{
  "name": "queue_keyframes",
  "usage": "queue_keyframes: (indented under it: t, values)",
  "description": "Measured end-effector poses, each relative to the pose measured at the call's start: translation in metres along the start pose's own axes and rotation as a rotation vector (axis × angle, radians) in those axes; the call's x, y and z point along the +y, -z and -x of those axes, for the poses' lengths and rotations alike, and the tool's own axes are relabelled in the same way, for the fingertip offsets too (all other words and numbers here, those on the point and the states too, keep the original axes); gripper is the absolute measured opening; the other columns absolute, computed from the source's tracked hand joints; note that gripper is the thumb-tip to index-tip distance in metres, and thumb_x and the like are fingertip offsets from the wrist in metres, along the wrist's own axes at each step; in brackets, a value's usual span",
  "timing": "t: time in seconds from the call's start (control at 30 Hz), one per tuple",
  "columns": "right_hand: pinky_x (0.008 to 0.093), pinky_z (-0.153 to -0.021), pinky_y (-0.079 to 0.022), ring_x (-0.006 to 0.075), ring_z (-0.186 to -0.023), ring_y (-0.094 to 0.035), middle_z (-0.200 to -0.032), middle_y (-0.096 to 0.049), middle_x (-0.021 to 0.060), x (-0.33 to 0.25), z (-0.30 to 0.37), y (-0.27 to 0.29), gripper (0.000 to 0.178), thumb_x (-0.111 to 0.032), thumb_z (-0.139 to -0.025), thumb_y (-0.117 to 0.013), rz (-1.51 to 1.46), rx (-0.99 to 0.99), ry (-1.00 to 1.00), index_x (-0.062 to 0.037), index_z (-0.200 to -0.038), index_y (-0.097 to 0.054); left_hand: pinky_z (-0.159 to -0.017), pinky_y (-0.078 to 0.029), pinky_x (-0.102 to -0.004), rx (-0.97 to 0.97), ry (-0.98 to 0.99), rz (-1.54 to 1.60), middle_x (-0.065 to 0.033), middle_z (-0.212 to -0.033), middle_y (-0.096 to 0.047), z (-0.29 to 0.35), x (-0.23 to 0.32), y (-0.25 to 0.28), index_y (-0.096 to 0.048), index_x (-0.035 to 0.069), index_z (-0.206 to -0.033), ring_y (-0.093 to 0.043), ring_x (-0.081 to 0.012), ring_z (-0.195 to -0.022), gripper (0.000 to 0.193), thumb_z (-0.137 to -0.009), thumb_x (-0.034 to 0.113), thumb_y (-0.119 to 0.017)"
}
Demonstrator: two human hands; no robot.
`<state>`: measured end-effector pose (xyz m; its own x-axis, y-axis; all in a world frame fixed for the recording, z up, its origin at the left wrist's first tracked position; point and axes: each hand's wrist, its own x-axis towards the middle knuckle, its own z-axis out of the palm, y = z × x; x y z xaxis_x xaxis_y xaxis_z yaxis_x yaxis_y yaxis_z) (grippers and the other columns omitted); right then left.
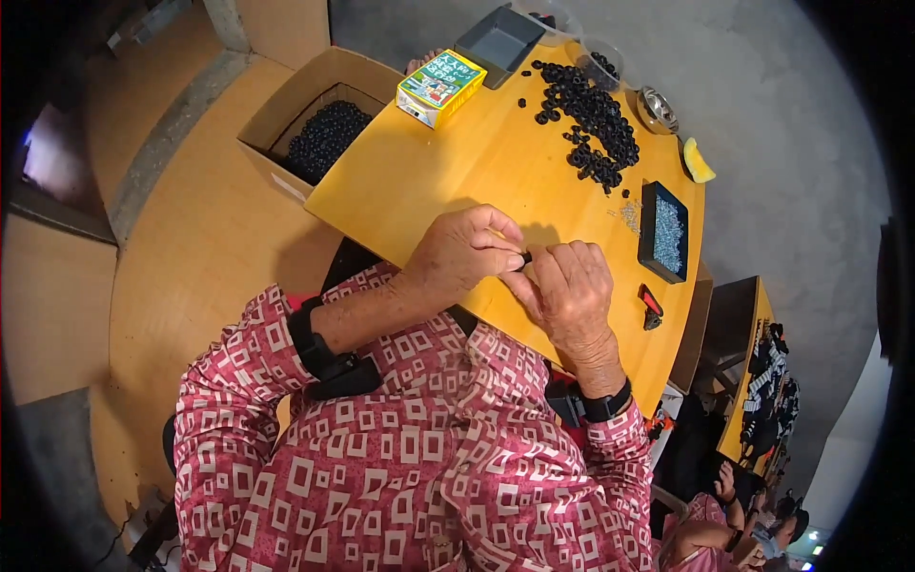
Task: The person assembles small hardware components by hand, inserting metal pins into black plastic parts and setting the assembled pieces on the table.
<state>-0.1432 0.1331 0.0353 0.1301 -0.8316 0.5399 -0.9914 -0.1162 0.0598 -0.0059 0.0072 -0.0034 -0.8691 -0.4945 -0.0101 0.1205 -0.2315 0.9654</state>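
My left hand [467,250] and my right hand [575,291] meet over the near edge of the yellow table [448,176]. Between their fingertips is a small black part [526,257], mostly covered by the fingers. Both hands are closed in a pinch around it. Farther off on the table lies a loose pile of black ring-shaped parts [600,119]. Right of my hands stands a black tray [649,224] filled with small pale-blue pieces [670,236], and a few tiny clear bits [630,215] are scattered beside it. A small red-and-black object [651,303] lies nearer to me.
At the left, a cardboard box [267,164] holds many black parts. A yellow-green carton [440,88], a grey tray [491,43], a clear cup [600,62], a metal bowl [656,110] and a yellow wedge-shaped thing [698,162] line the table's far side. Another person [705,529] is at lower right.
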Motion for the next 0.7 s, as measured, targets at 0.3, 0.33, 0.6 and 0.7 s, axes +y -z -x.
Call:
queue_keyframes:
  t: [0.3, 0.33, 0.6, 0.7]
  values:
    - [0.0363, -0.059, -0.041, 0.0239, -0.063, -0.052, -0.068, -0.048, 0.0059, 0.001, -0.005, 0.003, 0.028, -0.019, -0.072, -0.081, -0.022, 0.03, -0.027, -0.0077, -0.072, -0.055, -0.085, -0.051, -0.0252, -0.091, 0.11, 0.081, -0.0081, -0.101, -0.069, -0.002, 0.01, 0.004, -0.061, -0.002, -0.116, -0.065, -0.0123, -0.093, 0.033, -0.089, 0.014, -0.067]
    - [0.0361, -0.059, -0.042, 0.024, -0.062, -0.052, -0.068, -0.048, 0.006, 0.001, -0.005, 0.003, 0.029, -0.019, -0.071, -0.082, -0.029, 0.055, -0.051, -0.0079, -0.071, -0.055, -0.089, -0.05, -0.0255, -0.13, 0.175, 0.082, -0.0067, -0.105, -0.067, -0.002, 0.012, 0.005, -0.06, -0.001, -0.121, -0.063, -0.012, -0.096, 0.035, -0.091, 0.016, -0.066]
    - [0.0362, -0.058, -0.042, 0.0248, -0.062, -0.052, -0.067, -0.048, 0.0064, 0.006, -0.003, 0.006, 0.029, -0.018, -0.069, -0.082, -0.072, 0.064, -0.123, -0.008, -0.069, -0.054, -0.081, -0.052, -0.0262, -0.126, 0.159, 0.082, -0.0104, -0.099, -0.069, -0.003, 0.01, 0.004, -0.064, -0.006, -0.114, -0.065, -0.0142, -0.091, 0.035, -0.091, 0.02, -0.065]
    - [0.0365, -0.059, -0.041, 0.025, -0.062, -0.052, -0.066, -0.047, 0.0064, 0.006, -0.003, 0.008, 0.029, -0.018, -0.068, -0.081, -0.075, 0.044, -0.1, -0.0077, -0.069, -0.054, -0.08, -0.051, -0.0257, -0.171, 0.14, 0.023, -0.01, -0.097, -0.07, -0.004, 0.009, 0.006, -0.067, -0.006, -0.11, -0.065, -0.0136, -0.089, 0.032, -0.09, 0.019, -0.065]
